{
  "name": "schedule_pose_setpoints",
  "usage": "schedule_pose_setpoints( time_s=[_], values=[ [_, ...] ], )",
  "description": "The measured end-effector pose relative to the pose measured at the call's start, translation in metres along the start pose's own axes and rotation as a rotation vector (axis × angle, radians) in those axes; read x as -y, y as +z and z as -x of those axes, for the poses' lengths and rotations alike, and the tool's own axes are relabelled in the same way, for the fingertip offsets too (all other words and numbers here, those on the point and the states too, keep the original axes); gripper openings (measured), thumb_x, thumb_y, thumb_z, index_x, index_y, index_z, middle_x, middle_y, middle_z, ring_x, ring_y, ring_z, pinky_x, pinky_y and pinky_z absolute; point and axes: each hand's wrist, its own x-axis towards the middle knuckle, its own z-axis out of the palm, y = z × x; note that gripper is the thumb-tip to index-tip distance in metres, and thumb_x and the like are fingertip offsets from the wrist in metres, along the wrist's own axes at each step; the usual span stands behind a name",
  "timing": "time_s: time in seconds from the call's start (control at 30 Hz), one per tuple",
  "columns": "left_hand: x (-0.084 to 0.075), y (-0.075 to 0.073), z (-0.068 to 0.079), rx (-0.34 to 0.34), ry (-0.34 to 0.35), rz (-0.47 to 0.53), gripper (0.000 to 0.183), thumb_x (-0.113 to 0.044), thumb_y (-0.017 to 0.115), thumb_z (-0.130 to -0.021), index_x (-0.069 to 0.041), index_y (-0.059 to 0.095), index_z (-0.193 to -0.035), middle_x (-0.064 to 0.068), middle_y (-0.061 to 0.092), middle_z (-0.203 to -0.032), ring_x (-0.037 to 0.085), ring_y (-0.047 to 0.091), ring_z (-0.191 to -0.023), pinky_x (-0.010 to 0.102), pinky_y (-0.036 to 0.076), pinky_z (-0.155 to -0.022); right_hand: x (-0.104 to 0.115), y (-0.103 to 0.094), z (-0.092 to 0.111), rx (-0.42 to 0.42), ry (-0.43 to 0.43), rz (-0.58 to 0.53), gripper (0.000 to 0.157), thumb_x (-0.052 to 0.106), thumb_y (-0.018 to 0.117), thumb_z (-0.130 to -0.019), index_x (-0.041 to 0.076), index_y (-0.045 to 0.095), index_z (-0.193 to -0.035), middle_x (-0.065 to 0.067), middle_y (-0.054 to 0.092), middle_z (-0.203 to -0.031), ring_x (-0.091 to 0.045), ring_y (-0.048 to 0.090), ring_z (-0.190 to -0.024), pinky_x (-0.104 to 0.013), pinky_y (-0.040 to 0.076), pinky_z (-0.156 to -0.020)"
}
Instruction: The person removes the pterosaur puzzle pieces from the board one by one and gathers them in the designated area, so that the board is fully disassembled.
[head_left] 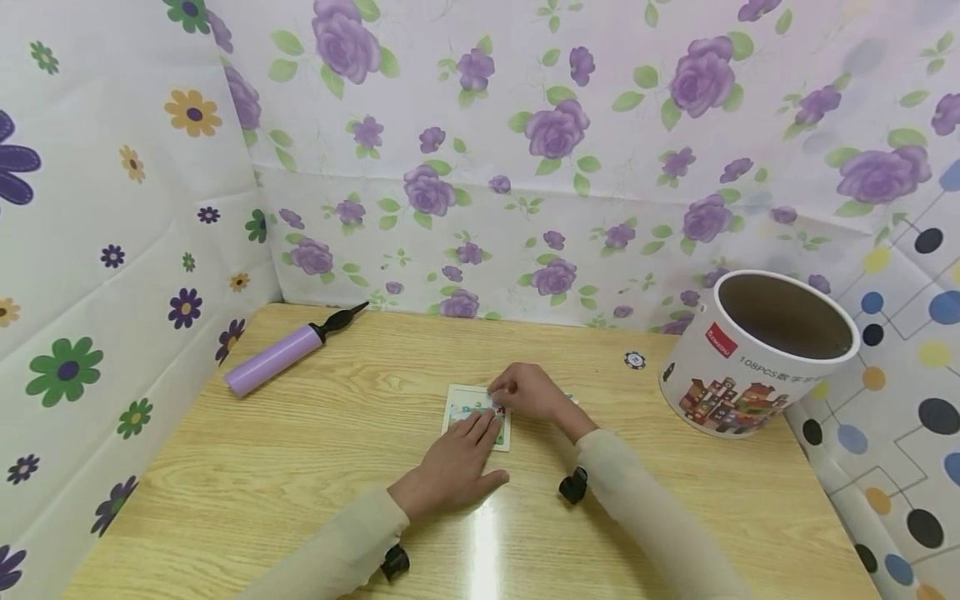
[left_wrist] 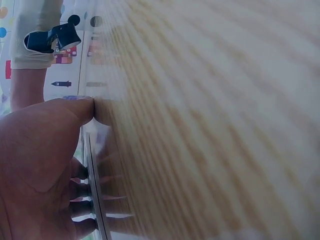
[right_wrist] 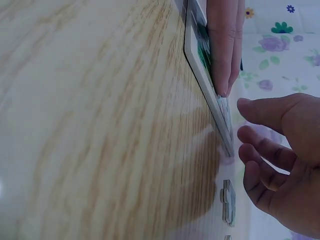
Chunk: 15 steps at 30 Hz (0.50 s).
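In the head view, the thin rectangular board with a white border and a coloured picture lies flat on the pale wood-grain table in front of you. Your left hand rests on it, fingers straight, thumb spread out beside its near edge. Your right hand is at the board's far right corner with its fingers bent. Farther right stand a small black-and-white round disc and a large white cylindrical bucket with a red label and printed blocks; far left lies a lilac tube-shaped pump with a black nozzle.

In the left wrist view, your left fingertips meet the board from above, and your thumb tip touches the table.

In the right wrist view, your right thumb and bent fingertips are apart beside the board's end; you cannot tell whether they hold anything small. Near them, a small flat knobbed piece lies on the table.
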Motion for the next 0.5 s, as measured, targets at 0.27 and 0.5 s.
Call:
schedule_pose_setpoints(
  time_s=[0.27, 0.5],
  values=[
    [0.0, 0.0001, 0.0005, -0.005, 0.005, -0.023, 0.08, -0.058, 0.042, -0.105, -0.001, 0.029, -0.16, 0.018, 0.024, -0.167, 0.033, 0.023, -0.155, 0.049, 0.03, -0.121, 0.001, 0.0009, -0.0011, 0.049, -0.112, 0.052, 0.013, 0.012, 0.071, -0.097, 0.014, 0.082, -0.103, 0.0, 0.072, -0.104, -0.017, 0.064, -0.094, -0.035, 0.055, -0.078],
    [0.0012, 0.0021, 0.0006, -0.008, 0.011, -0.014, 0.079, -0.057, 0.043, -0.105, -0.001, 0.031, -0.159, 0.021, 0.024, -0.167, 0.034, 0.024, -0.154, 0.049, 0.031, -0.121, 0.0056, 0.0003, -0.0008, 0.074, -0.149, 0.089, 0.015, 0.01, 0.07, -0.096, 0.012, 0.082, -0.104, -0.003, 0.068, -0.105, -0.017, 0.06, -0.094, -0.034, 0.052, -0.077]
  ],
)
